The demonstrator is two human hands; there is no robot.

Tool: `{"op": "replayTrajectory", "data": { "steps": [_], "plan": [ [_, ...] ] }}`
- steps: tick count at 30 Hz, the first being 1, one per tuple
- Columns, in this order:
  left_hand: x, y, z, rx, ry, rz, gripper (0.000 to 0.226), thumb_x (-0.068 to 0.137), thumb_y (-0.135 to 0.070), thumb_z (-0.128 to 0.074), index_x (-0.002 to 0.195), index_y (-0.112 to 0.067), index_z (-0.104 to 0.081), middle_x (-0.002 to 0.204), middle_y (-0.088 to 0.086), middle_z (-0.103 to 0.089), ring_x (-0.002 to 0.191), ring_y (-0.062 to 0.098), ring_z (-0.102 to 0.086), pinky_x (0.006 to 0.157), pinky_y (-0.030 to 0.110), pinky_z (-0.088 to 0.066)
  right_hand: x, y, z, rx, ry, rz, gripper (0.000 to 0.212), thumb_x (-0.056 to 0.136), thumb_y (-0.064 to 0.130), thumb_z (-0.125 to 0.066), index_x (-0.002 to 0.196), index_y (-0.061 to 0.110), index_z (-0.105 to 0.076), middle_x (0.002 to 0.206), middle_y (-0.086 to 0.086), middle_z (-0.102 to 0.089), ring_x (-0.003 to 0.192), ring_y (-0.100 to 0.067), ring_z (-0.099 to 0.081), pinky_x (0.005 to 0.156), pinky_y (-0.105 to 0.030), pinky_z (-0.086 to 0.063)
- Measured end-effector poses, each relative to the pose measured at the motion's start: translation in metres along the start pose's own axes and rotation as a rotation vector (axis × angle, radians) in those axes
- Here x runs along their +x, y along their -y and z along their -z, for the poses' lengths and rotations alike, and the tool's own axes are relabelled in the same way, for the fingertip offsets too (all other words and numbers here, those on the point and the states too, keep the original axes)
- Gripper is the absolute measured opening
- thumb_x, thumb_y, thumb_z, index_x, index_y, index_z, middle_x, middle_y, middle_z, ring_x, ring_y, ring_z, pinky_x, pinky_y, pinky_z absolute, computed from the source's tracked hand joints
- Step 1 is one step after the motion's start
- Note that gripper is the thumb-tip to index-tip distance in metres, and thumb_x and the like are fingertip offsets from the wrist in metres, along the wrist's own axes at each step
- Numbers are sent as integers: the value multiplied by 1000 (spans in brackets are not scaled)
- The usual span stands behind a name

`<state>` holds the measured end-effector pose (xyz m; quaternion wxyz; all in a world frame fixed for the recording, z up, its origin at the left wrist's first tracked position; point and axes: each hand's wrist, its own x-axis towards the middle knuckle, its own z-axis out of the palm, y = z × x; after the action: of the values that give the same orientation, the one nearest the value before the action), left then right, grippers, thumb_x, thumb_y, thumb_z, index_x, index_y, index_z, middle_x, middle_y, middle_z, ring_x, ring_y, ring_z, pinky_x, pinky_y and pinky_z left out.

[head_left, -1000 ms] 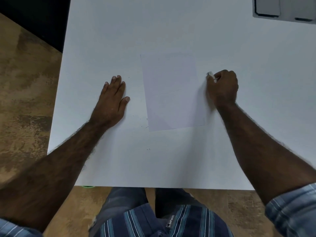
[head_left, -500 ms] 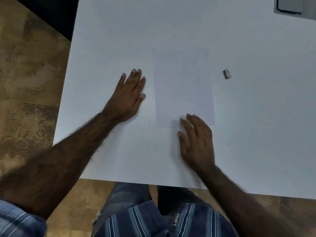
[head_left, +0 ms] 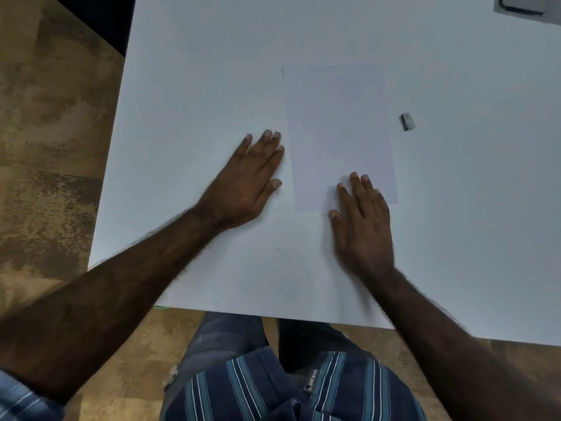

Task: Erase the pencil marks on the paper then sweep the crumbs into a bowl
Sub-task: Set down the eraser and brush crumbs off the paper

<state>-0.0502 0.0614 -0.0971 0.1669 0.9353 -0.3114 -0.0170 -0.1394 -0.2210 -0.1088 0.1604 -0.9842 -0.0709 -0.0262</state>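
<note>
One white rectangular table (head_left: 455, 238), viewed from above; brown mottled floor (head_left: 45, 147) to my left and below its near edge. One pale sheet of paper (head_left: 337, 123) lies flat mid-table, long side running away from me. Two hands, both flat, nothing held. My left hand (head_left: 249, 180) rests palm down on the table just beside the paper's left edge, fingers straight and together. My right hand (head_left: 361, 220) lies palm down at the paper's near right corner, fingers straight, tips on the sheet, palm on the table. One grey object (head_left: 525, 4), cut off at the far right corner of the view; cannot identify. One small white block eraser (head_left: 407, 121) with a dark end sits on the table right of the paper, apart from it. About four tiny dark crumbs (head_left: 277, 209) are countable, scattered on the table around my left hand.
</note>
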Motion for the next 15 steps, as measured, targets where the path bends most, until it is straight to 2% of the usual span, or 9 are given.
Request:
{"op": "replayTrajectory", "data": {
  "steps": [2,7,10,12,15],
  "plan": [
    [-12,-9,-4,-9,-55,19,56,114,-25,-35,161,5,-30,172,21,-22,163,32,-16,132,54,-14,-8,12,0,32,-29,31,55,112,35,-47,160,9,-41,172,-11,-31,163,-26,-21,130,-52,-25],
    [-54,-3,-10,-17,-144,433,56,111,-21,-37,160,6,-31,171,24,-23,162,37,-17,130,59,-11,-52,56,-13,-11,117,88,83,109,56,-45,166,0,-20,176,-19,-9,164,-36,-8,132,-55,-15],
    [-81,6,-12,63,-108,621,62,113,-32,-30,164,2,-23,174,23,-13,163,36,-6,131,60,-1,-66,75,-26,-35,210,147,98,105,69,-42,166,-1,-13,176,-21,-1,164,-39,-2,132,-57,-13],
    [-95,8,-14,82,-93,679,65,113,-40,-23,166,-2,-19,175,20,-8,164,33,0,131,58,2,-67,89,-35,-41,262,206,102,103,74,-40,166,-2,-11,176,-22,1,164,-38,-1,132,-58,-14],
    [-111,7,-16,107,-111,705,66,113,-42,-21,166,-3,-18,176,19,-8,164,32,-1,131,59,0,-62,111,-46,-20,317,350,104,102,75,-39,166,-2,-11,176,-22,3,165,-36,1,132,-57,-14]
  ]
}}
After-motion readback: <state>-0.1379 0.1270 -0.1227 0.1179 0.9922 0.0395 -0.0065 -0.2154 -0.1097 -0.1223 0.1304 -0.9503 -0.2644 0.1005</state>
